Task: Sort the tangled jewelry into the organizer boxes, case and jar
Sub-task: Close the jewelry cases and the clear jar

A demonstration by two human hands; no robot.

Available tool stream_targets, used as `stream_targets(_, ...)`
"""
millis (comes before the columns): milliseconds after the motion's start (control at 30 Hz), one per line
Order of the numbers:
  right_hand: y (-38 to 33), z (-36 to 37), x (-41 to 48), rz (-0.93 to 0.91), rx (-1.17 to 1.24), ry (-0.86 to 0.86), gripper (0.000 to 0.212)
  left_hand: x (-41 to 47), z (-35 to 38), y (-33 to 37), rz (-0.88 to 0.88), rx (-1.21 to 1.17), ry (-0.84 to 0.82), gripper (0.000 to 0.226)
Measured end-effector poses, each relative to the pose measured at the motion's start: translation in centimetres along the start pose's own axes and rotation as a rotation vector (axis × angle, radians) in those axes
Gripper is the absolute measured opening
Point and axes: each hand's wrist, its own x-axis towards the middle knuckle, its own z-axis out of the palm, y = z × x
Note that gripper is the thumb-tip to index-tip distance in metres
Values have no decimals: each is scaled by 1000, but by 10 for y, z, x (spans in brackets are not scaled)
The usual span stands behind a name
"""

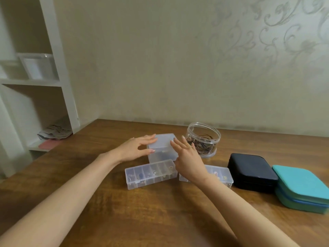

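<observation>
Both hands are closing in on the frosted lidded box (163, 142) at the centre of the frame, on the wooden table (124, 211). The left hand (135, 148) is lying open with straight fingers (149, 138) reaching over the box's upper left corner, its thumb touching the near edge of the lid. The right hand (188, 159) is hovering at the box's right side with fingers spread wide and gripping nothing; whether it is touching the plastic is hard to tell. Judging by this, the step is opening or shifting that box. It would go best with one hand bracing the base while the other is lifting the lid at its front latch, slowly, so nothing inside jumps out. Small pieces of jewelry are sitting in the compartments of the long organizer box (151, 174) just below, and in a second organizer (221, 172) partly behind the right wrist. A dark tangle is filling the round clear jar (204, 138) up and to the right. Closed black (252, 172) and teal (300, 186) cases are lying at the right edge.
</observation>
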Motion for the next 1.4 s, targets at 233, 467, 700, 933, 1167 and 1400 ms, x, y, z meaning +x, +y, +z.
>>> stream_targets(233,0,-7,1,-50,-66,-71,73,-7,7,13,-24,282,73,57)
stream_targets(467,-2,-6,-3,-46,-53,-57,71,-10,14,33,-65,518,132,63)
stream_targets(700,37,-42,22,78,-141,335,46,-10,3,50,-93,591,59,61)
stream_targets(933,79,-54,22,272,-269,176,18,12,27,123,-80,-511,260,62)
stream_targets(1167,76,-98,4,25,237,218,18,41,16,146,-354,-1219,-66,100)
stream_targets(1400,95,-96,16,179,792,445,27,35,9,140,-473,-1400,92,43)
